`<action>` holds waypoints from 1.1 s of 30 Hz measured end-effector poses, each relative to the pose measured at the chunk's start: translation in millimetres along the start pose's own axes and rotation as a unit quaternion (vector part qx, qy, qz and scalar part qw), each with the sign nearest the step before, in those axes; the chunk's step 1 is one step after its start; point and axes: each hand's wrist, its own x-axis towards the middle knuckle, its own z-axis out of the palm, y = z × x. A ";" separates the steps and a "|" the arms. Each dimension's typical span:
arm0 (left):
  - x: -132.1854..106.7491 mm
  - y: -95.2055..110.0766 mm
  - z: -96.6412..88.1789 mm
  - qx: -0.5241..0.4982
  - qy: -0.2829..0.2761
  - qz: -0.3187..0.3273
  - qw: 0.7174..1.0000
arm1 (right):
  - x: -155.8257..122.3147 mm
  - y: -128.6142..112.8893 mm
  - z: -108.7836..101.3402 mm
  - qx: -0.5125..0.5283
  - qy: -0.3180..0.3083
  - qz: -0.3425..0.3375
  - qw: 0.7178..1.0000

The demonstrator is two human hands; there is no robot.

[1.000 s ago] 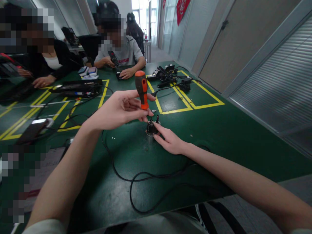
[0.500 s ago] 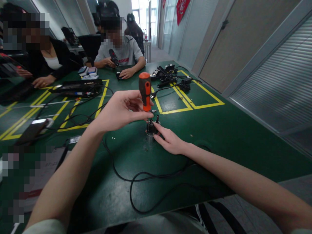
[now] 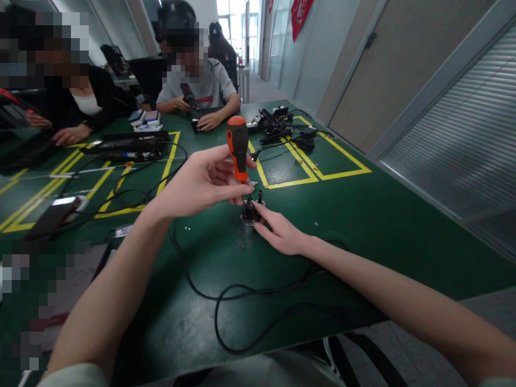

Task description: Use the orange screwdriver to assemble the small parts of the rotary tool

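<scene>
My left hand (image 3: 213, 177) is closed around an orange and dark grey screwdriver (image 3: 238, 148), its handle upright and its thin shaft pointing down. Below it stands a small black cylindrical part (image 3: 250, 214) with a clear rim at its base and narrow posts on top. The shaft reaches the left side of this part; the exact contact of the tip is too small to tell. My right hand (image 3: 280, 231) pinches the part from the right between thumb and fingers, against the green table. Tiny bits, perhaps screws (image 3: 241, 246), lie just in front of the part.
A black cable (image 3: 226, 295) loops across the table (image 3: 387, 231) near me. Tangled black adapters and cables (image 3: 278, 126) lie at the back, near yellow tape. A phone-like device (image 3: 56, 212) is at left. Across the table, a person (image 3: 201, 88) holds a power screwdriver; another sits further left.
The screwdriver handle has tipped slightly left and turned, showing more of its grey side. My left hand has shifted very little; my right hand holds the black part in the same place.
</scene>
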 end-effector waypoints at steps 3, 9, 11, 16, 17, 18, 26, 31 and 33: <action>-1.0 3.0 -2.7 -0.012 -0.019 -0.018 1.000 | -0.3 0.2 -0.4 0.002 -0.004 0.005 1.000; -0.5 1.8 -5.6 0.000 -0.019 -0.024 1.000 | -0.8 0.4 -0.5 0.001 -0.004 0.006 1.000; -0.1 -0.1 -5.7 0.007 -0.015 -0.017 1.000 | -0.6 0.0 -0.6 0.001 -0.005 0.006 1.000; 0.0 -4.1 -5.2 0.023 -0.002 -0.004 1.000 | 0.3 -1.2 -1.3 0.003 -0.003 0.002 1.000; -0.1 -4.2 -5.0 0.021 0.001 -0.003 1.000 | 0.5 -1.4 -1.5 0.002 -0.005 0.002 1.000; -0.1 -4.1 -4.8 0.019 0.003 -0.002 1.000 | 0.7 -1.6 -1.7 0.002 -0.007 0.004 1.000; 0.4 -4.5 -3.8 0.058 0.013 0.026 0.998 | 1.3 -2.6 -1.9 0.005 -0.010 0.010 1.000; 0.0 -6.8 -4.2 0.073 0.029 0.035 0.996 | 1.1 -1.8 -1.2 0.002 -0.003 0.004 1.000; 0.0 -6.6 -4.5 0.082 0.027 0.036 0.996 | 1.0 -1.3 -0.6 0.002 -0.002 0.004 1.000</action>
